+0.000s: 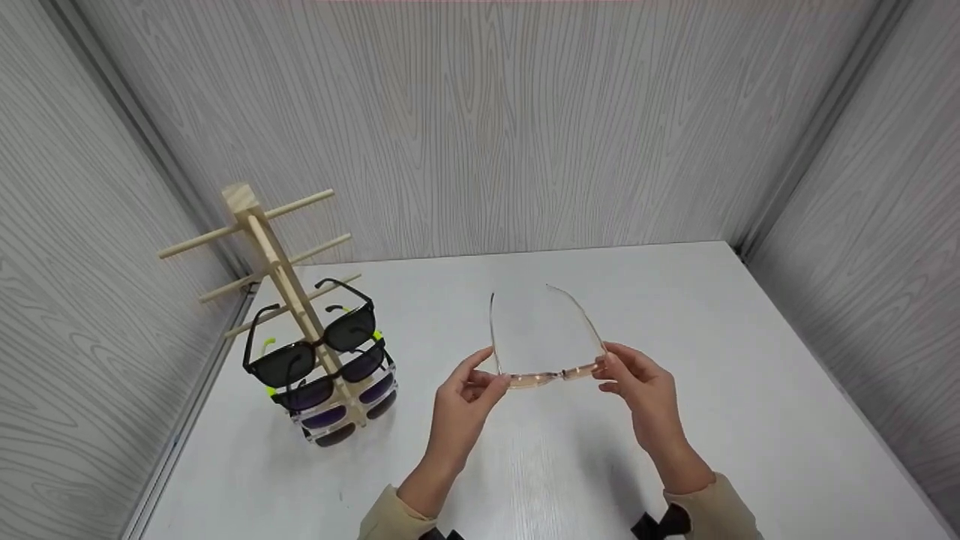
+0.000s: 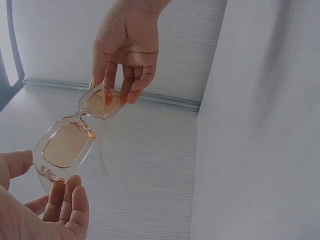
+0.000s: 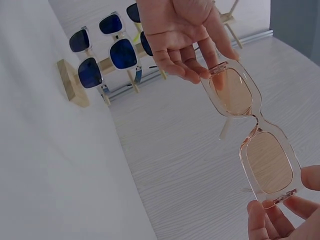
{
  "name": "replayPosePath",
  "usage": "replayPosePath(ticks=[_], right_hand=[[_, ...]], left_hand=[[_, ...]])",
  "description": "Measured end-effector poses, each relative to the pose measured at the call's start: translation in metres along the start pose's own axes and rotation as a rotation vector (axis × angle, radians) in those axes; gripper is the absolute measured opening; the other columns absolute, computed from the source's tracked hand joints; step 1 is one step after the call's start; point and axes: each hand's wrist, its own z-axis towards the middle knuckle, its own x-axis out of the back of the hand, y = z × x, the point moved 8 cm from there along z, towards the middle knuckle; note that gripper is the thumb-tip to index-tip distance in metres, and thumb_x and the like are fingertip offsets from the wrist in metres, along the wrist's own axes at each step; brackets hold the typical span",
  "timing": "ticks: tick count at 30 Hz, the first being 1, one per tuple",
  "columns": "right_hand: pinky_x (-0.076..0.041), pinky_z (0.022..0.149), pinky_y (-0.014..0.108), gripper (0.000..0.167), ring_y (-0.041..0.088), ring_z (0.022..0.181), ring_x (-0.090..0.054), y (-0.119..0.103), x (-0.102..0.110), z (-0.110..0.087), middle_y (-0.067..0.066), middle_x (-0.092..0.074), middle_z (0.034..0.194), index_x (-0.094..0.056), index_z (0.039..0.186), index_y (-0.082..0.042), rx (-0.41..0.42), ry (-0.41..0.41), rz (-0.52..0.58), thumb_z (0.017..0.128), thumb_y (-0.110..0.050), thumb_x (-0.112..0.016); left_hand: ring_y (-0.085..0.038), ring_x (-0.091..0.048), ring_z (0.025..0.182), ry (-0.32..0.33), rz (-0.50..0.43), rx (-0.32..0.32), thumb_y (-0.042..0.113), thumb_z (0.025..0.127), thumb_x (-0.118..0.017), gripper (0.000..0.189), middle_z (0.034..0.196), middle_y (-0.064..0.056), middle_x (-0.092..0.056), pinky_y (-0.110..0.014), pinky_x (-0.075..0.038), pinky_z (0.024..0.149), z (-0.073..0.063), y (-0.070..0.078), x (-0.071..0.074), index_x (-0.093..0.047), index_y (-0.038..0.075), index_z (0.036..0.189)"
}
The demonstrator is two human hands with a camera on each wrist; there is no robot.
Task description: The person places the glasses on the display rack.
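A pair of sunglasses [image 1: 534, 380] with a clear frame and peach-tinted lenses is held up above the white table, its temples unfolded and pointing away from the person. My left hand [image 1: 463, 409] pinches the left end of the frame near the hinge, thumb in front and fingers behind. At the opposite end, my right hand [image 1: 646, 391] grips the other hinge corner the same way. Both wrist views show the lenses [image 2: 65, 145] from the front, with a hand at each outer edge. The temples are partly hidden behind the frame there.
A wooden display stand [image 1: 289, 281] stands at the left, several sunglasses [image 1: 285, 365] stacked on its lower pegs and bare pegs [image 1: 300, 202] above. Its wooden base [image 3: 72, 85] shows in the right wrist view. Grey wood-grain panels [image 1: 480, 127] enclose the white table [image 1: 712, 315] on three sides.
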Motion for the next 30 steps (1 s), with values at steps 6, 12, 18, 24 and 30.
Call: replayPosePath(ticks=[6, 12, 18, 24, 30], right_hand=[[-0.053, 0.072, 0.035, 0.035, 0.027, 0.086, -0.063, -0.011, -0.015, 0.005, 0.019, -0.063, 0.098, -0.059, 0.116, 0.005, 0.023, -0.035, 0.061, 0.089, -0.016, -0.064], [-0.053, 0.073, 0.035, 0.033, 0.027, 0.086, -0.062, -0.021, -0.029, 0.010, 0.019, -0.063, 0.098, -0.059, 0.116, 0.004, 0.047, -0.076, 0.075, 0.090, -0.016, -0.062], [-0.053, 0.073, 0.035, 0.037, 0.026, 0.086, -0.062, -0.029, -0.043, 0.017, 0.019, -0.063, 0.099, -0.056, 0.118, 0.010, 0.052, -0.109, 0.126, 0.091, -0.014, -0.061], [-0.053, 0.074, 0.035, 0.037, 0.026, 0.086, -0.062, -0.042, -0.060, 0.024, 0.021, -0.063, 0.099, -0.052, 0.118, 0.014, 0.082, -0.164, 0.168, 0.092, -0.011, -0.060], [-0.053, 0.074, 0.035, 0.031, 0.027, 0.087, -0.062, -0.053, -0.074, 0.030, 0.021, -0.063, 0.100, -0.057, 0.115, 0.009, 0.096, -0.207, 0.217, 0.092, -0.010, -0.060]], left_hand=[[-0.019, -0.060, 0.081, 0.016, 0.006, -0.040, 0.021, 0.086, -0.069, 0.052, 0.091, -0.008, -0.058, -0.026, -0.051, 0.074, -0.004, 0.018, 0.009, -0.049, 0.009, 0.132], [-0.022, -0.059, 0.082, 0.046, -0.012, -0.032, 0.007, 0.085, -0.067, 0.051, 0.091, -0.012, -0.057, -0.024, -0.051, 0.075, -0.012, 0.049, 0.019, -0.048, 0.002, 0.132], [-0.022, -0.058, 0.082, 0.073, 0.020, -0.065, 0.006, 0.085, -0.067, 0.052, 0.091, -0.012, -0.057, -0.024, -0.050, 0.075, -0.017, 0.073, 0.028, -0.046, 0.000, 0.132], [-0.025, -0.058, 0.082, 0.103, -0.004, -0.114, 0.006, 0.085, -0.068, 0.053, 0.090, -0.014, -0.056, -0.025, -0.050, 0.074, -0.018, 0.085, 0.039, -0.047, 0.000, 0.132], [-0.022, -0.060, 0.083, 0.137, -0.016, -0.180, 0.013, 0.084, -0.070, 0.055, 0.091, -0.012, -0.057, -0.025, -0.050, 0.075, -0.014, 0.074, 0.051, -0.048, 0.009, 0.134]])
